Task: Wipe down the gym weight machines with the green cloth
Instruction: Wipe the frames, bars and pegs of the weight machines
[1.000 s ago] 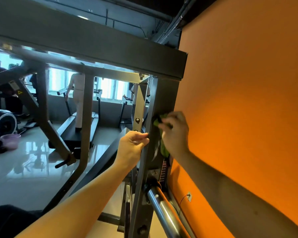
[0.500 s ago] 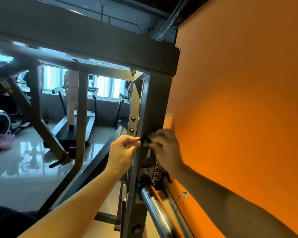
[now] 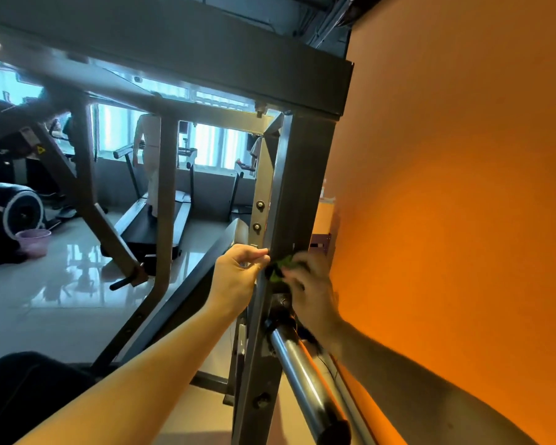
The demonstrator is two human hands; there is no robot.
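A grey steel weight machine fills the view; its upright post (image 3: 297, 187) rises in the middle under a wide crossbeam (image 3: 174, 56). My right hand (image 3: 312, 290) presses a bunched green cloth (image 3: 280, 266) against the post's right face, just above a chrome bar (image 3: 302, 380). The hand is blurred and most of the cloth is hidden under it. My left hand (image 3: 238, 277) grips the post's left edge at the same height, fingers curled round it.
An orange wall (image 3: 456, 220) stands close on the right. Behind the frame are treadmills (image 3: 154, 226) with a person on one, a dark exercise bike (image 3: 16, 213) and a pink bucket (image 3: 32, 240) on the glossy tiled floor.
My right hand with the cloth has slid down the post from higher up to just above the chrome bar. My left hand kept its grip on the post.
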